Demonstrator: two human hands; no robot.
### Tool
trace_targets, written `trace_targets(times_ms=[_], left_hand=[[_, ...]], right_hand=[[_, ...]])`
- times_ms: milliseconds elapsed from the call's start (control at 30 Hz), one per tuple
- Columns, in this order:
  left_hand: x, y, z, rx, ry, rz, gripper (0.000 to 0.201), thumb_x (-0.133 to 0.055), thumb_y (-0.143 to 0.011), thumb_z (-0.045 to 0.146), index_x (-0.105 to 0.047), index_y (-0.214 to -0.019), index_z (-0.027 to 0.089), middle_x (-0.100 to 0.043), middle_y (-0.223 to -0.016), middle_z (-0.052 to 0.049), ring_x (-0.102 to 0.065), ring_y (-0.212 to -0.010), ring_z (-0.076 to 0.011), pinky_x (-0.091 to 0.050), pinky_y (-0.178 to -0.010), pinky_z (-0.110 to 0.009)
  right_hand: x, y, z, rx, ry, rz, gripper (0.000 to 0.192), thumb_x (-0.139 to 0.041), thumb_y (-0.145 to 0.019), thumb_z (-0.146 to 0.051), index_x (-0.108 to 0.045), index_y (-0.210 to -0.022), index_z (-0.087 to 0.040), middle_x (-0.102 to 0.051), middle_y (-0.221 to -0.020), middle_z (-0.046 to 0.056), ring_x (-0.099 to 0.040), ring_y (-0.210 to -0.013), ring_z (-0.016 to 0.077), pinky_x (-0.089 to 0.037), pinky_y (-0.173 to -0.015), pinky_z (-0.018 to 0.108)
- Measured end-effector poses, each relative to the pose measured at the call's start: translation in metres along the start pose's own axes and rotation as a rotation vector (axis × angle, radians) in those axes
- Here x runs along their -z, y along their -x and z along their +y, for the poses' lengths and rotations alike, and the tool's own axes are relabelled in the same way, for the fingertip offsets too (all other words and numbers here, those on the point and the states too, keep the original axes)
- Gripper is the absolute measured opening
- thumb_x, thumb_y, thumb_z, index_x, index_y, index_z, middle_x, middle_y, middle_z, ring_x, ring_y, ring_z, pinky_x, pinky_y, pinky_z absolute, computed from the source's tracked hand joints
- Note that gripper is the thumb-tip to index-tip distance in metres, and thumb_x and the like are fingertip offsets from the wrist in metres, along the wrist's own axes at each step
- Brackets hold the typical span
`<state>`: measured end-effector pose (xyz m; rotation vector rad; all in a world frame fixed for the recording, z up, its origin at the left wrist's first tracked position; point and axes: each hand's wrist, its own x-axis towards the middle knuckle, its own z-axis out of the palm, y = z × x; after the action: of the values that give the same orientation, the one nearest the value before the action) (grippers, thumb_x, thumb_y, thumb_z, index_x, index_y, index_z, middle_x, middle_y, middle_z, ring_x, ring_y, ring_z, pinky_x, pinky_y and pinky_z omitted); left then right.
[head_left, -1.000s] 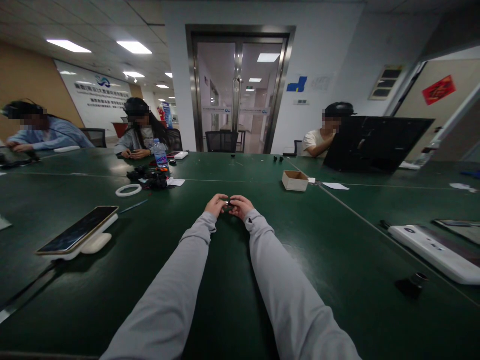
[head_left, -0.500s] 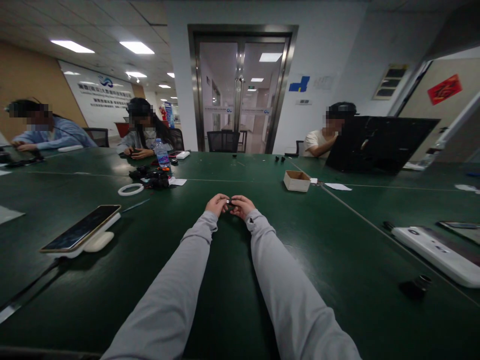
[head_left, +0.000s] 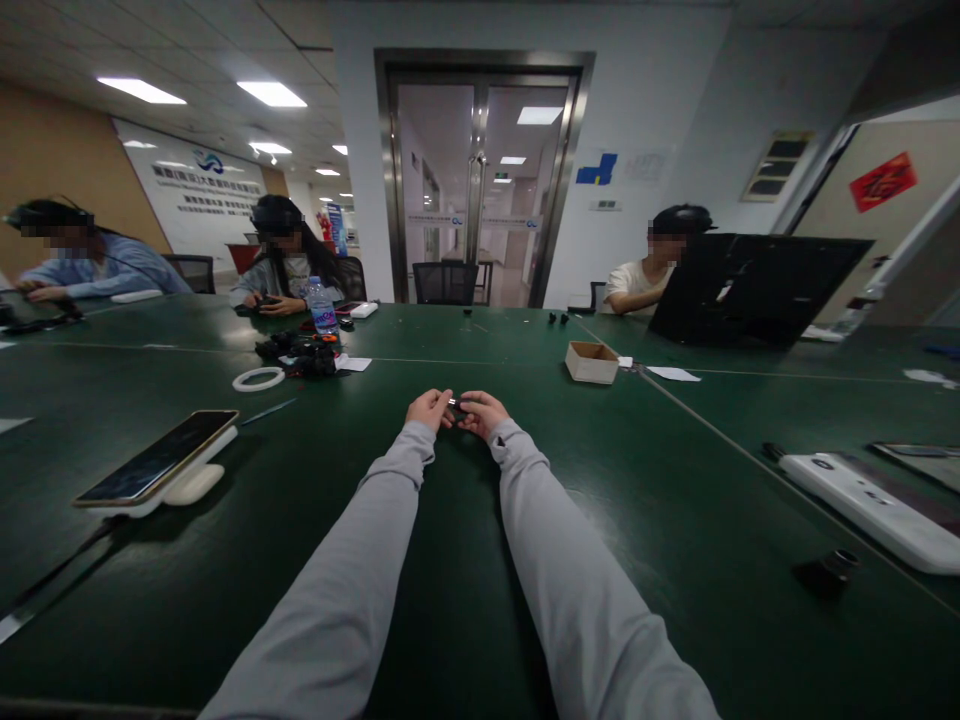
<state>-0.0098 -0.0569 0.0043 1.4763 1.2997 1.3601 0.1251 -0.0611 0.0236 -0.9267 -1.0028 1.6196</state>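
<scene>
Out over the middle of the table (head_left: pixel 450 560), my left hand (head_left: pixel 427 409) and my right hand (head_left: pixel 484 412) face each other, almost touching. Between their fingertips is a small dark piece with a shiny silver end (head_left: pixel 454 403), too small to name for certain. The fingers of my right hand close on its dark part, while my left thumb and fingers pinch at the silver end. Part of the piece is hidden behind the fingers.
To the left lie a phone (head_left: pixel 161 455) on a white stand, a white ring (head_left: pixel 259 379) and black gear (head_left: pixel 300 352) beside a water bottle (head_left: pixel 322 308). An open box (head_left: pixel 591 363) stands ahead right. A white device (head_left: pixel 870 505) and a black cylinder (head_left: pixel 841 567) lie right. Three people sit opposite.
My left hand has shifted slightly left, and more of the silver end shows between the fingertips. My right hand stays nearly in place. The whole view has moved very slightly.
</scene>
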Motion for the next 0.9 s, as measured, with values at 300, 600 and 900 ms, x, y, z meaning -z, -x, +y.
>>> trace_targets(times_ms=[300,600,900], left_hand=[[0.002,0.008,0.025,0.057,0.192,-0.028,0.031,-0.063,-0.066,0.038,-0.061,-0.085,0.013,-0.062,-0.063,-0.002,-0.055,-0.051,-0.0087,-0.041,-0.046,-0.018],[-0.005,0.023,0.029,0.128,0.341,-0.009,0.031,-0.057,-0.073,0.036,-0.050,-0.094,0.014,-0.062,-0.085,-0.005,-0.052,-0.042,-0.0045,-0.038,-0.037,-0.016],[0.111,0.081,0.059,0.227,-0.070,-0.110,0.040,-0.060,-0.065,0.047,-0.050,-0.090,0.017,-0.064,-0.088,-0.007,-0.060,-0.048,-0.0120,-0.042,-0.039,-0.020]], right_hand=[[0.002,-0.002,0.001,-0.003,-0.012,0.002,0.020,-0.058,-0.073,-0.009,-0.046,-0.086,-0.019,-0.057,-0.053,-0.005,-0.050,-0.036,0.0069,-0.053,-0.049,0.027],[-0.008,0.005,0.010,0.056,0.111,-0.141,0.036,-0.064,-0.070,-0.018,-0.036,-0.093,-0.021,-0.053,-0.058,-0.010,-0.051,-0.037,0.0068,-0.052,-0.048,0.026],[0.023,0.132,-0.043,0.131,0.822,-0.362,0.053,-0.064,-0.069,-0.035,-0.041,-0.116,-0.025,-0.054,-0.104,0.006,-0.056,-0.052,0.0070,-0.051,-0.053,0.026]])
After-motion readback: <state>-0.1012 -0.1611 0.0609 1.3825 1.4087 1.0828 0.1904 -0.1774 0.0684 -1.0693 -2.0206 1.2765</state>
